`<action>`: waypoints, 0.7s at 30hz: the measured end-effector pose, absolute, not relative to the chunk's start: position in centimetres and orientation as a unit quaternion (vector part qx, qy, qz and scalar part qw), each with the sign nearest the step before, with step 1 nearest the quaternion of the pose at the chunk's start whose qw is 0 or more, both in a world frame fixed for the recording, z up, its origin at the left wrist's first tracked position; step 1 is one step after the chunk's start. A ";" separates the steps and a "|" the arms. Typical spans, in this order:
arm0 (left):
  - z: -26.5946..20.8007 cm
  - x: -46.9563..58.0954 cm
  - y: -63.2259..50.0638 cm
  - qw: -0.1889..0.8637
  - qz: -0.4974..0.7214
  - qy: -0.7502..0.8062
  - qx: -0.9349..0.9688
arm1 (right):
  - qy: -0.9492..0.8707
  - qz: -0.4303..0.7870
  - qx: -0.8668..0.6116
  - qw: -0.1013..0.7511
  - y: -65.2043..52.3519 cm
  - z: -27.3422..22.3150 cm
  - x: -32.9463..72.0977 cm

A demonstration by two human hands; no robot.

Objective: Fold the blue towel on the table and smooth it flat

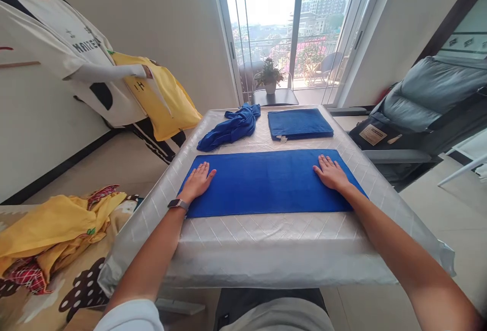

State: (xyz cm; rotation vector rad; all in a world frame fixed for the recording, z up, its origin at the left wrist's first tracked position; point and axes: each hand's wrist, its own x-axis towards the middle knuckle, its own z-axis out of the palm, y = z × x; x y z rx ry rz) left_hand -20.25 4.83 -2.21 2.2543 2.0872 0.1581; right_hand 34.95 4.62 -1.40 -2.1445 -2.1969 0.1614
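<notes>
A blue towel (pixel 262 184) lies flat and smooth across the table, its long side running left to right. My left hand (pixel 198 181) rests palm down on its left end, fingers spread; a watch is on that wrist. On the towel's right end my right hand (pixel 331 172) lies flat, also with fingers apart. Just beyond, a stack of folded blue towels (pixel 300 122) with a white tag sits at the back right. A crumpled blue towel (pixel 233 125) lies to its left.
A silvery cloth covers the table (pixel 281 250). At the left, a co-worker (pixel 76 57) holds a yellow cloth (pixel 163 98). More yellow cloths (pixel 64 224) lie on a patterned surface at lower left. A grey armchair (pixel 411 103) stands right; a potted plant (pixel 270 75) is behind.
</notes>
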 end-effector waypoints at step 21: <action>0.1 -21.9 3.2 0.018 0.115 0.749 0.653 | -0.703 -0.022 -0.703 0.105 3.7 0.0 38.1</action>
